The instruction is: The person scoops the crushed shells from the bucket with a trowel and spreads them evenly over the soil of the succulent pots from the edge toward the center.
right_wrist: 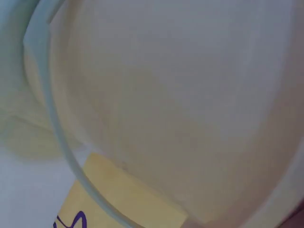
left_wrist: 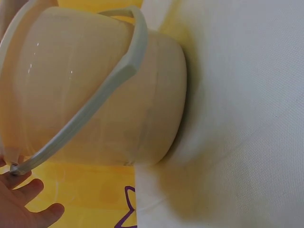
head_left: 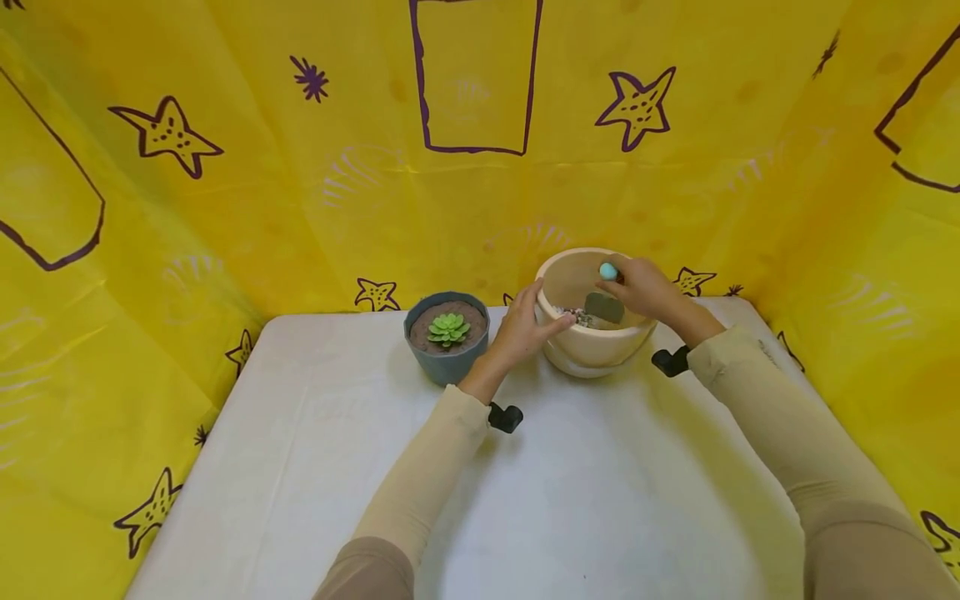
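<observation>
A cream bucket [head_left: 592,348] stands at the back right of the table, its pale carrying handle [left_wrist: 90,107] hanging down the outside. My left hand [head_left: 521,327] grips its rim at the left, thumb on the front edge; in the left wrist view the fingers [left_wrist: 29,190] show beside the handle's hinge. Over the bucket's right side, my right hand [head_left: 647,287] holds a small trowel by its turquoise handle [head_left: 608,272]. The trowel's dark grey-green blade [head_left: 604,307] points down inside, beside small pale and dark pebbles [head_left: 579,316]. Only the bucket's outside [right_wrist: 180,109] fills the right wrist view.
Left of the bucket, close to my left wrist, sits a blue-grey pot [head_left: 442,367] with brown soil and a green succulent [head_left: 448,330]. A white cloth covers the table [head_left: 570,492]. Yellow sheeting [head_left: 480,208] with drawn starfish encloses the back and both sides.
</observation>
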